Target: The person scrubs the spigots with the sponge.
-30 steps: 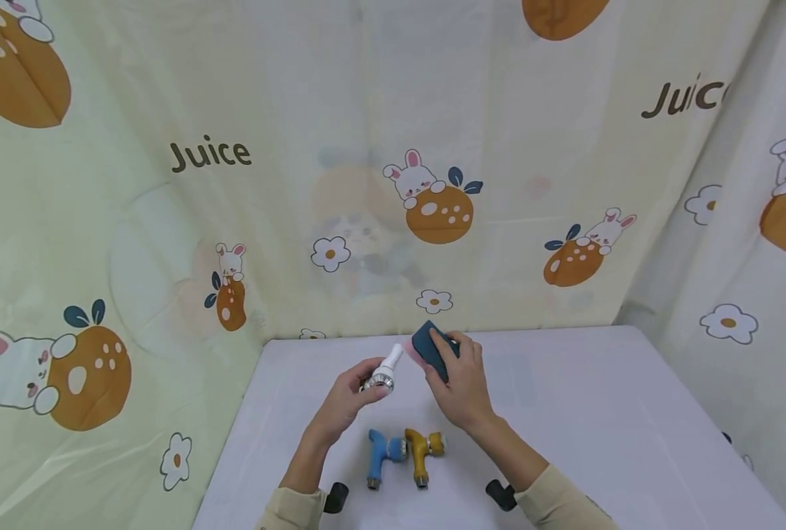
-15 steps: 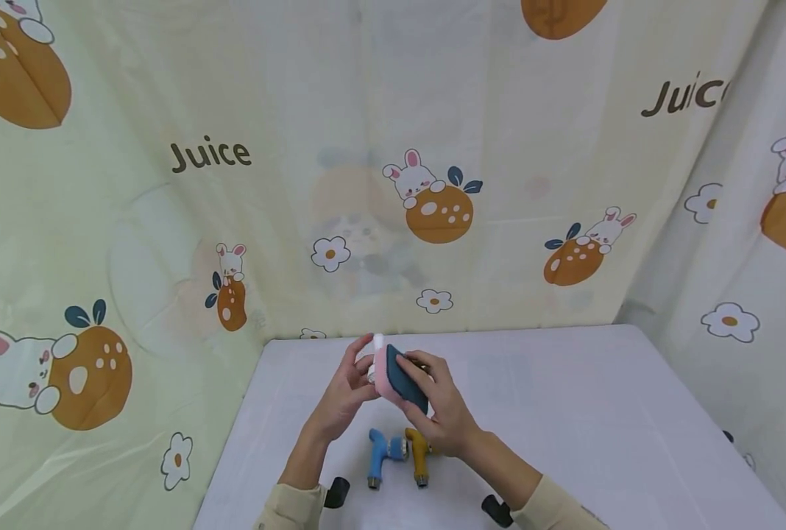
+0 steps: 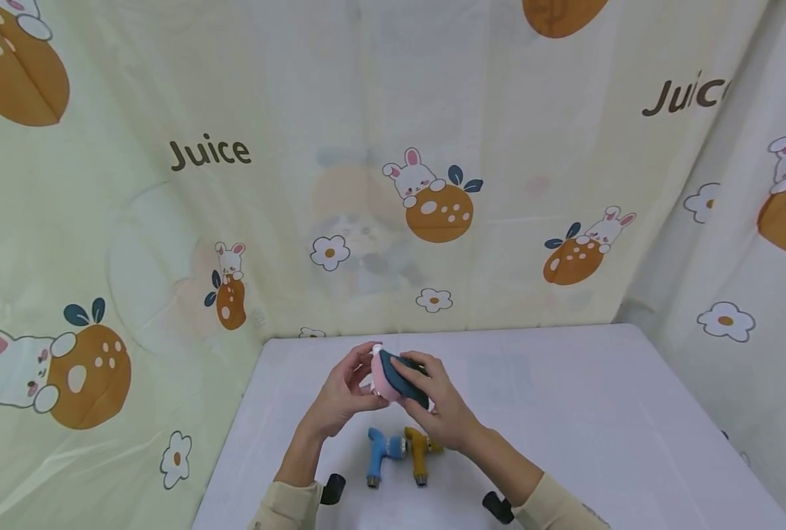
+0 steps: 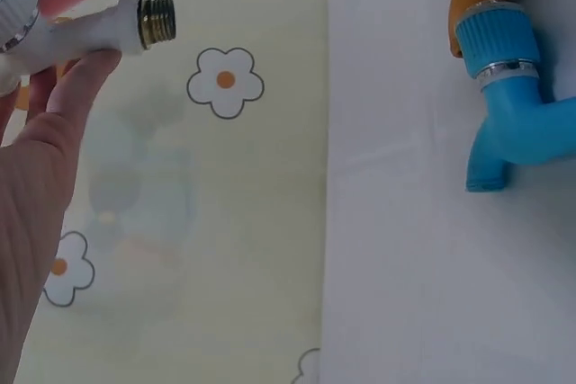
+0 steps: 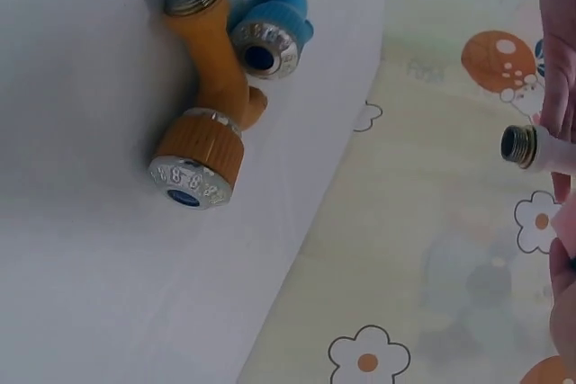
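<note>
My left hand [image 3: 336,401] grips a white tap [image 4: 94,31] with a brass-coloured threaded end, held above the table. Curled around a two-layer sponge [image 3: 399,379], pink on one side and dark teal on the other, is my right hand [image 3: 447,414]. The sponge's pink side lies against the tap and hides most of it in the head view. At the right edge of the right wrist view, the tap's threaded end [image 5: 520,147] shows between the hands. Below the hands, a blue tap [image 3: 377,455] and an orange-yellow tap [image 3: 420,456] lie side by side on the table.
The table has a white cover [image 3: 565,419]. Behind it hangs a curtain [image 3: 287,221] printed with rabbits, oranges and flowers. A black cylindrical piece [image 3: 333,489] sits by the left sleeve, another black piece [image 3: 497,507] by the right sleeve.
The right hand has brought the sponge leftward and down onto the white tap, which was apart from it a second ago. Over the last half second both hands have shifted only slightly.
</note>
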Tool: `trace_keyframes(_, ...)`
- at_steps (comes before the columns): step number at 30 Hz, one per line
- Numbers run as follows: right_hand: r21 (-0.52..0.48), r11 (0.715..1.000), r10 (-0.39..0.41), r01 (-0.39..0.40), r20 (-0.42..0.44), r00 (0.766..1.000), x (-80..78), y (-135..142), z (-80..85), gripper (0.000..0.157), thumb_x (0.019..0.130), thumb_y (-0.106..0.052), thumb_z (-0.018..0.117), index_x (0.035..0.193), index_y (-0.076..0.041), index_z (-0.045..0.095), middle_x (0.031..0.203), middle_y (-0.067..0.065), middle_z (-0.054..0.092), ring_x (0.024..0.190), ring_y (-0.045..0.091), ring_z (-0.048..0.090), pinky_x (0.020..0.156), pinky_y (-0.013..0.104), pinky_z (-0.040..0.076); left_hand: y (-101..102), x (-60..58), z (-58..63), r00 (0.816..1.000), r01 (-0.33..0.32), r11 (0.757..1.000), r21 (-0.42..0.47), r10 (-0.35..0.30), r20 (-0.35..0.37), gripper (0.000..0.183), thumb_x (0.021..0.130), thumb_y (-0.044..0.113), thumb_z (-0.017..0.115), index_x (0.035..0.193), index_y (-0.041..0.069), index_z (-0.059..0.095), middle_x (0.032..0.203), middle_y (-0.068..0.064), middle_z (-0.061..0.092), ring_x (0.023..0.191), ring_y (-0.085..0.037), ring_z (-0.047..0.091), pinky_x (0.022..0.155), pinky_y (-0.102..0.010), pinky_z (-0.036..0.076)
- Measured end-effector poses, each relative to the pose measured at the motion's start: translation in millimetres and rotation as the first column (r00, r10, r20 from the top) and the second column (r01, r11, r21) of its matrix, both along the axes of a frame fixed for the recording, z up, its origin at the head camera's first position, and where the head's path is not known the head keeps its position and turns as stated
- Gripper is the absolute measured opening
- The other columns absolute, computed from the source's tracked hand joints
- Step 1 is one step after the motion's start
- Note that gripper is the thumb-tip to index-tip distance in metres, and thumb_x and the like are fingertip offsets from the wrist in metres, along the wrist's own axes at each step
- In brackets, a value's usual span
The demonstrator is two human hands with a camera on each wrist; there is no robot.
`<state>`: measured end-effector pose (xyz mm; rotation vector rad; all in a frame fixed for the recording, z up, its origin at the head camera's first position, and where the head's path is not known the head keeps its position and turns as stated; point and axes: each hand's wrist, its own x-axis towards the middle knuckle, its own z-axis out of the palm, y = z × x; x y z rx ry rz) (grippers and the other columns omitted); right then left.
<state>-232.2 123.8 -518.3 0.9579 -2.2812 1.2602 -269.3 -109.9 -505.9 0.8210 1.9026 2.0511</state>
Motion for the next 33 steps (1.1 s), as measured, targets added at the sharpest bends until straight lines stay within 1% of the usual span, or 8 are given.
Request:
trace_keyframes(3,0.032,0.999,-0.017,0.017,-0.015,1.0,-0.1,0,0.3,0.062,0.097,-0.008,0.065,0.156,-0.021,0.05,0.158,0.015,0.04,0.142,0.031,0.038,0.104,0.053,0.055,-3,-0.6,0.1,0.999,-0.032,0.995,-0.092,0.029,-0.028,0.086,0.083,0.002,0.084,0.157,0.018,0.043,0.145,-0.01,0.057,0.131,-0.023,0.058,0.109,-0.033,0.051)
trace_keyframes(5,0.072,0.997,-0.024,0.028,-0.062,0.998,-1.1,2,0.8,0.063,0.096,-0.009,0.065,0.156,-0.019,0.049,0.158,0.016,0.039,0.142,0.031,0.037,0.104,0.054,0.054,-4,-0.3,0.0,0.999,-0.037,0.99,-0.139,0.032,-0.036,0.084,0.084,0.005,0.084,0.157,0.021,0.045,0.145,-0.007,0.059,0.13,-0.024,0.06,0.108,-0.034,0.051)
trace_keyframes(8,0.136,0.989,-0.039,0.061,-0.155,0.987,-5.3,5,1.9,0.064,0.095,-0.009,0.066,0.156,-0.015,0.049,0.158,0.019,0.039,0.142,0.033,0.037,0.104,0.054,0.054,-3,1.8,0.8,1.0,-0.009,0.987,-0.159,0.004,-0.031,0.081,0.085,0.009,0.084,0.156,0.02,0.047,0.141,-0.009,0.06,0.126,-0.026,0.062,0.104,-0.034,0.054)
trace_keyframes(13,0.198,0.961,-0.132,0.192,-0.278,0.951,-15.6,11,0.1,0.064,0.094,-0.012,0.07,0.155,-0.014,0.05,0.156,0.02,0.041,0.141,0.035,0.04,0.106,0.055,0.051,2,5.6,1.6,0.999,0.043,0.987,-0.156,-0.046,-0.019,0.076,0.086,0.014,0.084,0.154,0.018,0.05,0.13,-0.012,0.062,0.121,-0.027,0.066,0.101,-0.035,0.055)
trace_keyframes(17,0.209,0.934,-0.208,0.29,-0.342,0.916,-18.3,11,-3.8,0.065,0.092,-0.012,0.071,0.154,-0.014,0.052,0.155,0.022,0.043,0.138,0.037,0.042,0.108,0.056,0.049,6,6.3,0.9,0.999,0.046,0.983,-0.177,-0.044,0.013,0.076,0.085,0.012,0.085,0.152,0.018,0.051,0.13,-0.011,0.064,0.12,-0.026,0.066,0.098,-0.034,0.057)
trace_keyframes(23,0.197,0.903,-0.307,0.382,-0.327,0.894,-19.3,8,-4.4,0.064,0.093,-0.014,0.073,0.153,-0.013,0.052,0.152,0.024,0.046,0.137,0.037,0.042,0.107,0.055,0.051,11,7.4,0.4,0.997,0.063,0.982,-0.18,-0.053,0.056,0.077,0.084,0.009,0.085,0.152,0.016,0.051,0.127,-0.011,0.063,0.116,-0.023,0.067,0.093,-0.031,0.059)
trace_keyframes(27,0.157,0.897,-0.354,0.413,-0.304,0.885,-20.3,7,-1.1,0.063,0.091,-0.012,0.076,0.15,-0.01,0.056,0.149,0.026,0.049,0.134,0.039,0.045,0.103,0.056,0.053,12,8.1,0.4,0.996,0.073,0.98,-0.186,-0.062,0.065,0.081,0.083,0.005,0.085,0.154,0.013,0.048,0.129,-0.013,0.06,0.118,-0.022,0.066,0.096,-0.03,0.058)
trace_keyframes(33,0.117,0.901,-0.384,0.418,-0.237,0.892,-21.4,8,1.8,0.061,0.092,-0.012,0.076,0.149,-0.007,0.056,0.149,0.028,0.049,0.132,0.043,0.046,0.102,0.058,0.053,14,9.6,1.1,0.995,0.082,0.978,-0.189,-0.072,0.063,0.085,0.083,0.005,0.085,0.157,0.011,0.044,0.134,-0.015,0.061,0.121,-0.022,0.066,0.101,-0.03,0.056)
